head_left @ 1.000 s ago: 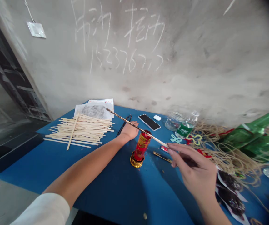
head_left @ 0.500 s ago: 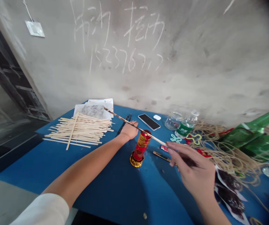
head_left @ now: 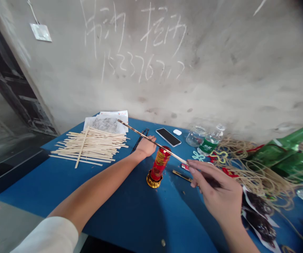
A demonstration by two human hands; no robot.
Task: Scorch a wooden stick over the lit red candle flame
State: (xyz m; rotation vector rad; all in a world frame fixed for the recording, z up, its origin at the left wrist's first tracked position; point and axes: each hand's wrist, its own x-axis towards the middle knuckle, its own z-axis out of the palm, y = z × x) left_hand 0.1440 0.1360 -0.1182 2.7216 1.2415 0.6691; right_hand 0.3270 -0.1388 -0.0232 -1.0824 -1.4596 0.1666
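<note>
right hand (head_left: 221, 198) right of red candle (head_left: 159, 165), pinching thin wooden stick (head_left: 140, 134) over it, left hand (head_left: 146, 147) left of candle, grip unclear

Small shift: strip and right hand
Far end of the banded wooden strip (head_left: 143, 135) a touch higher and further left than a second ago; right hand (head_left: 220, 198) slightly lower.

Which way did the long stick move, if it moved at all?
Yes, a little: the stick moved left, its far tip sliding further over the white paper.
</note>
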